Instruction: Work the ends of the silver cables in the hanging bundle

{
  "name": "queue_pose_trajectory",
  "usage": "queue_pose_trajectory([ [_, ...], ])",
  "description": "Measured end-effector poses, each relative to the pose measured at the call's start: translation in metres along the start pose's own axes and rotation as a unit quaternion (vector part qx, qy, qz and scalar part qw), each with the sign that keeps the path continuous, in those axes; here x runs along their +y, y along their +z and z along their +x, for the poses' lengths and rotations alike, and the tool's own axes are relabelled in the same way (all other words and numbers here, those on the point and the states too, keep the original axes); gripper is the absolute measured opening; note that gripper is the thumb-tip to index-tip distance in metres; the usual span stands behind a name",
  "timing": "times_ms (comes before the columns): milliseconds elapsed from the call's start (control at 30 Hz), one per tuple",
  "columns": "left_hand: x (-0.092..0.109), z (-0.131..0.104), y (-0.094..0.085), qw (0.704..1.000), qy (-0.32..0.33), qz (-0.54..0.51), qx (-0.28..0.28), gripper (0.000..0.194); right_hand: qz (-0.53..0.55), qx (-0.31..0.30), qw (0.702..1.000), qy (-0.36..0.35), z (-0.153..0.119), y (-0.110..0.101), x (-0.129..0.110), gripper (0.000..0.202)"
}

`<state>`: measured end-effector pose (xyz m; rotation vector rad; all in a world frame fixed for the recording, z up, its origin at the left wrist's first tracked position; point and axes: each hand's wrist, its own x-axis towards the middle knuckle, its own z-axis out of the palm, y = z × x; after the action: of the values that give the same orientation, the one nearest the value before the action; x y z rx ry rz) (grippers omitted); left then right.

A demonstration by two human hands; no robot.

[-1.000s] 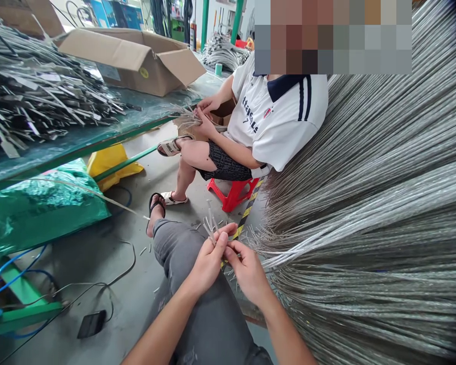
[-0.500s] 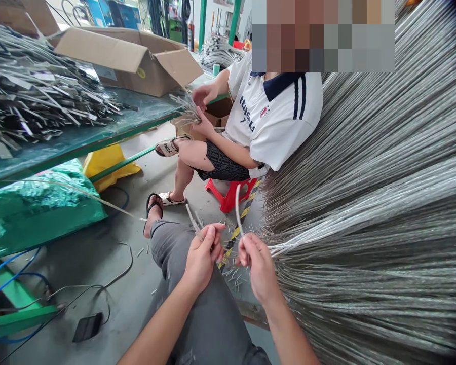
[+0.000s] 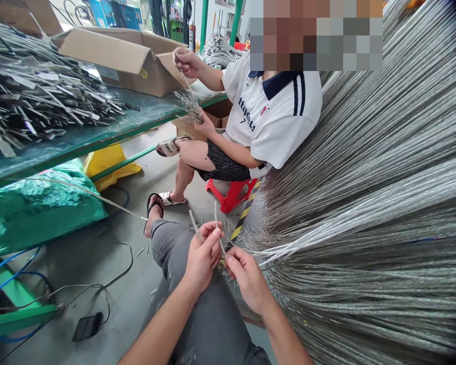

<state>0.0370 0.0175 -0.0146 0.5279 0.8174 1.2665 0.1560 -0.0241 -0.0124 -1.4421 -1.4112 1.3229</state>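
Above my grey-trousered leg, my left hand (image 3: 205, 253) is closed on short pale wire pieces (image 3: 195, 226) that stick up past the thumb. Its fingertips also touch an upright short wire (image 3: 217, 223). The lower end of that wire lies between the thumb and fingers of my right hand (image 3: 243, 271), which is closed in a pinch. Just right of my right hand, the silvery ends of a long wire bundle (image 3: 307, 238) reach toward it. Whether my right fingers also hold one of these long wires is too small to tell.
Opposite me a person in a white shirt (image 3: 285, 121) sits on a red stool (image 3: 233, 195) with a wire bunch. At left stand a green table (image 3: 152, 109), an open carton (image 3: 125, 56) and a green wrapped package (image 3: 41, 213). Cables lie on the floor.
My right hand has moved left and slightly down, bringing its short wire against my left fingertips. The other person's one hand has risen away from the wire bunch.
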Motion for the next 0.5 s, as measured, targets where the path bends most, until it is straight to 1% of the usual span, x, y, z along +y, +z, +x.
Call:
queue_pose_trajectory([
  [67, -0.001, 0.0, -0.001, 1.0, -0.008, 0.009, -0.003, 0.024, 0.009, 0.004, 1.0, -0.013, -0.001, -0.002, -0.002, 0.025],
  [100, -0.002, -0.001, -0.002, 1.0, -0.012, 0.015, -0.005, 0.023, 0.015, 0.016, 1.0, -0.02, -0.001, -0.003, -0.003, 0.024],
  [200, -0.006, -0.002, -0.003, 0.999, -0.015, 0.041, -0.013, 0.024, 0.028, 0.074, 0.996, -0.046, 0.004, -0.008, -0.007, 0.027],
  [267, -0.009, -0.003, -0.005, 0.998, -0.007, 0.06, -0.02, 0.025, 0.029, 0.101, 0.992, -0.068, 0.01, -0.011, -0.012, 0.029],
  [367, -0.012, -0.002, -0.006, 0.996, 0.014, 0.088, -0.029, 0.027, 0.014, 0.103, 0.99, -0.097, 0.022, -0.015, -0.02, 0.029],
  [500, -0.014, -0.002, -0.007, 0.992, 0.033, 0.116, -0.028, 0.032, 0.004, 0.104, 0.989, -0.108, 0.033, -0.014, -0.026, 0.02],
])
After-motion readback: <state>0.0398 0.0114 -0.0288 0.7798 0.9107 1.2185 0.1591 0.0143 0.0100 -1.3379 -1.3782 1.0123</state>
